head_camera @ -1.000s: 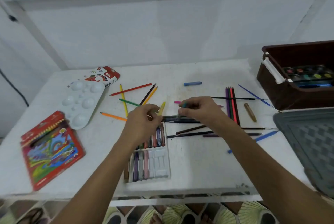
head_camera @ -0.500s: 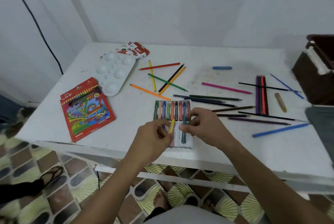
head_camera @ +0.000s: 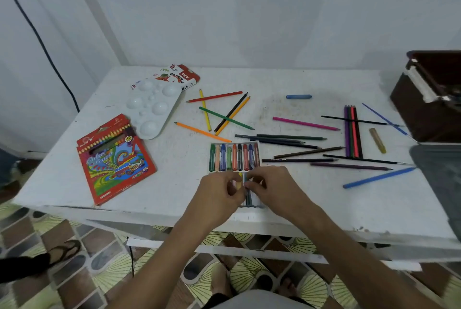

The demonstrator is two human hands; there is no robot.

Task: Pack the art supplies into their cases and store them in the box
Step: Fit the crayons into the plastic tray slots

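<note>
A white pastel tray point(head_camera: 258, 144) lies near the table's front edge, its far row filled with several coloured oil pastels point(head_camera: 234, 157). Over its near row, my left hand point(head_camera: 219, 191) pinches a yellow pastel point(head_camera: 240, 180) and my right hand point(head_camera: 272, 189) pinches a teal pastel point(head_camera: 246, 179). Both hands hide most of the near row. Loose coloured pencils point(head_camera: 224, 116) are scattered across the table, and a blue pastel point(head_camera: 298, 96) and an ochre pastel point(head_camera: 377, 140) lie apart. The brown box point(head_camera: 429, 109) stands at the right edge.
A red coloured-pencil case point(head_camera: 112, 159) lies front left, with a white paint palette point(head_camera: 152, 106) and an oil-pastel sleeve point(head_camera: 182, 76) behind it. A grey lid point(head_camera: 439, 179) lies at the right. Floor tiles and a sandal point(head_camera: 62, 251) show below the table.
The tray with both hands has come toward the table's front edge. The yellow and teal pastels have dropped lower, down to the tray's near row. My view has shifted left.
</note>
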